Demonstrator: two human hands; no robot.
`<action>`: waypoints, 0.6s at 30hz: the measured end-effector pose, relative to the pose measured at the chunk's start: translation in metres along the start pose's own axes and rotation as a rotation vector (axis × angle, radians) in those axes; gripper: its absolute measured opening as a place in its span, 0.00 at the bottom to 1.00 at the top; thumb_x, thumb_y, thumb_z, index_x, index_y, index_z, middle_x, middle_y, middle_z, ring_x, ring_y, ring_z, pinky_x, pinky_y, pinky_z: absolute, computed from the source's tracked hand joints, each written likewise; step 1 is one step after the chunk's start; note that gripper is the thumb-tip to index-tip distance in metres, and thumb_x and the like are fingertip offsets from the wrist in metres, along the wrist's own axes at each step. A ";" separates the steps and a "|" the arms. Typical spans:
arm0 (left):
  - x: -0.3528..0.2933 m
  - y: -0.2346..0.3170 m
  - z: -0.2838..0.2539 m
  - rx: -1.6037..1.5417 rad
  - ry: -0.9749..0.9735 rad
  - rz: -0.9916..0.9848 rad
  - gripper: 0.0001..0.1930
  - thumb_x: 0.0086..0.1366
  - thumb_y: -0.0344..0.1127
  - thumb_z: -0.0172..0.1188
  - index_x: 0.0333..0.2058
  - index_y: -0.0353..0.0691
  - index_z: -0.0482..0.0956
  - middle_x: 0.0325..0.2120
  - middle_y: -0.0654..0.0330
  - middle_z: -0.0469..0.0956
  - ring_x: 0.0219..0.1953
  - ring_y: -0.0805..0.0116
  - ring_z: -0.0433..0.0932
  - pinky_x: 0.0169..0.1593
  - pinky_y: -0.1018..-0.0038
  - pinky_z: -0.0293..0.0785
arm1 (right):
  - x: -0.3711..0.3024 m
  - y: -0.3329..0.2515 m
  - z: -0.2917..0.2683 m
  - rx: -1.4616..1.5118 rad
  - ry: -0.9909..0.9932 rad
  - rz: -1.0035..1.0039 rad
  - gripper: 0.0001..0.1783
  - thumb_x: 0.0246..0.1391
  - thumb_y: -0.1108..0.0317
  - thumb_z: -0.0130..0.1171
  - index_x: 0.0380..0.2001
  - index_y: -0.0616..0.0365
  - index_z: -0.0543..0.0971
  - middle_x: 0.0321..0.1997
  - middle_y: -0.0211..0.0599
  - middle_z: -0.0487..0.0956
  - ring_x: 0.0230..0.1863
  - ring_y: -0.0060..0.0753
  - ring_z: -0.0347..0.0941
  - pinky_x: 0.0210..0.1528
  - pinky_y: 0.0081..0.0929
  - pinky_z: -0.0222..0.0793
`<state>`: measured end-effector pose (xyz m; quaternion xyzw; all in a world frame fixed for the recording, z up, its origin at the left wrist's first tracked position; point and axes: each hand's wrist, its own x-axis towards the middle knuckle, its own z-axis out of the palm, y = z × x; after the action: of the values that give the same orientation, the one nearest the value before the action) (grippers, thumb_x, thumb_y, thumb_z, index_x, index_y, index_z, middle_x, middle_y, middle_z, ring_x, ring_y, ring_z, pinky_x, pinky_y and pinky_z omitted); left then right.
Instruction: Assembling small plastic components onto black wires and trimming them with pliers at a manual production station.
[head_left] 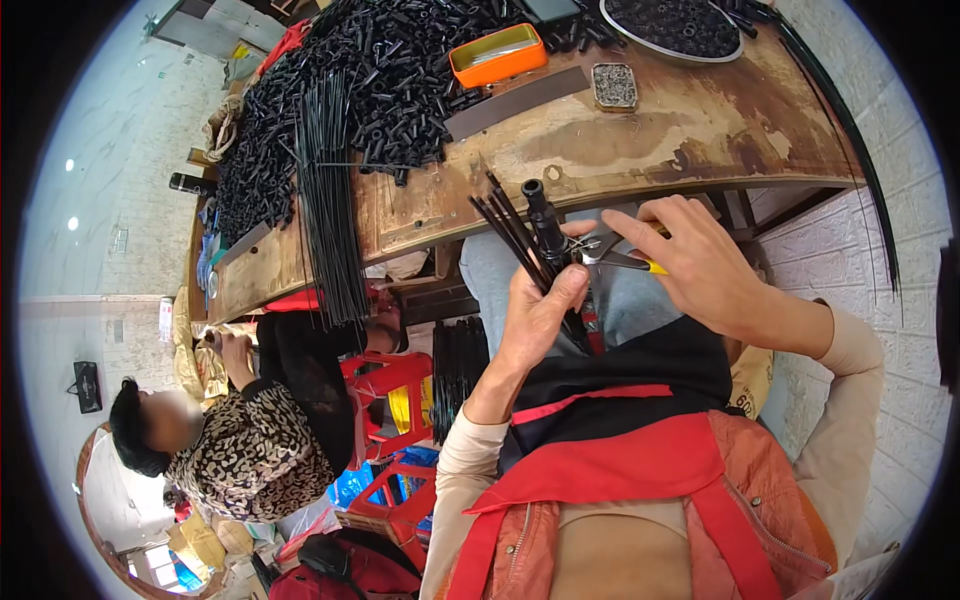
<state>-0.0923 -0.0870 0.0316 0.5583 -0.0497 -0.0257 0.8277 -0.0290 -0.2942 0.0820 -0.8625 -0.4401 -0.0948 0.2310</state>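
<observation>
My left hand (532, 312) is wrapped round a bundle of thin black rods (508, 232) and a thicker black tubular piece (545, 222) with a stepped, open top end. They stand tilted above my lap, in front of the table edge. In my right hand (700, 262) is a pair of pliers (622, 258) with yellow and black handles. Its metal jaws are beside the tubular piece, close to my left thumb; something thin and shiny shows there, too small to make out. My right fingers partly hide the handles.
On the worn wooden table (640, 145) lie a heap of black tubular parts (385, 75), long black rods (330, 200), an orange box (498, 56), a small tray of metal bits (614, 86) and a round tray (672, 58). Another person (255, 440) sits left, near red stools (392, 400).
</observation>
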 end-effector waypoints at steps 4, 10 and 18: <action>0.000 -0.001 -0.002 -0.010 -0.016 -0.009 0.24 0.68 0.38 0.58 0.58 0.34 0.67 0.23 0.71 0.67 0.24 0.82 0.63 0.28 0.83 0.60 | 0.002 0.004 -0.007 -0.089 -0.059 -0.003 0.32 0.43 0.77 0.61 0.57 0.54 0.72 0.38 0.39 0.71 0.40 0.43 0.70 0.43 0.35 0.67; -0.004 0.005 -0.001 0.039 -0.056 -0.116 0.21 0.64 0.30 0.58 0.56 0.36 0.71 0.23 0.73 0.68 0.23 0.84 0.63 0.27 0.84 0.59 | 0.005 0.011 -0.040 0.109 -0.312 -0.113 0.29 0.47 0.72 0.65 0.54 0.58 0.70 0.23 0.34 0.72 0.22 0.41 0.73 0.25 0.31 0.67; -0.001 0.002 0.009 -0.013 -0.034 -0.050 0.23 0.65 0.33 0.60 0.57 0.34 0.70 0.21 0.73 0.66 0.22 0.84 0.62 0.26 0.83 0.58 | -0.004 0.008 -0.045 0.259 -0.287 0.089 0.24 0.48 0.66 0.63 0.46 0.63 0.68 0.25 0.40 0.74 0.25 0.49 0.73 0.29 0.38 0.69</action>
<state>-0.0944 -0.0948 0.0369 0.5534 -0.0494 -0.0563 0.8296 -0.0235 -0.3231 0.1175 -0.8489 -0.4385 0.0970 0.2788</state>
